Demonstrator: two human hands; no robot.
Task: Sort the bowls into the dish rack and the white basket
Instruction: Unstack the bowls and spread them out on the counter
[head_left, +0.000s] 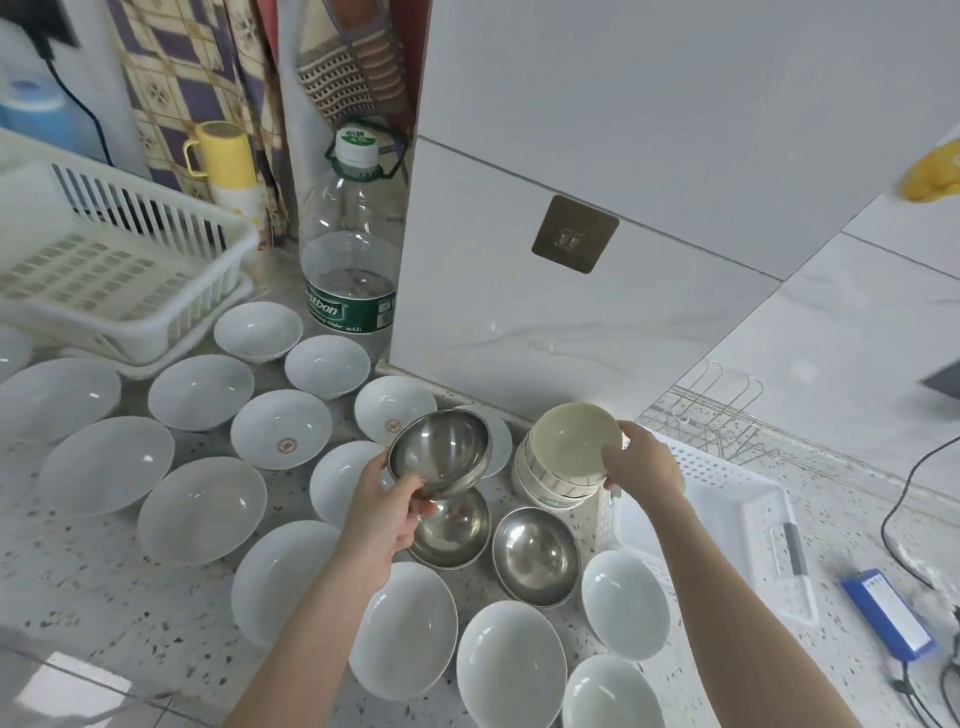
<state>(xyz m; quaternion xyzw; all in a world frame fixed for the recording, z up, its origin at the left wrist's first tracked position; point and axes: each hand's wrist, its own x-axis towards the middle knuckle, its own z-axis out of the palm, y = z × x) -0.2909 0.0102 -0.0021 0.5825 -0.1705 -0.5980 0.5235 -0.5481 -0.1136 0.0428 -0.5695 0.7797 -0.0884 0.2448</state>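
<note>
Countertop: "4.5L" water bottle

Both forearms were bare up to the frame's lower edge, no sleeve showing on either. The left hand and right hand wore no gloves, rings or watch.

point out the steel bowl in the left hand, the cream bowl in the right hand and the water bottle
steel bowl (441, 449): head view, on its shiny inner wall
cream bowl (571, 439): head view, on its inside bottom
water bottle (350, 306): head view, on the green label
</note>
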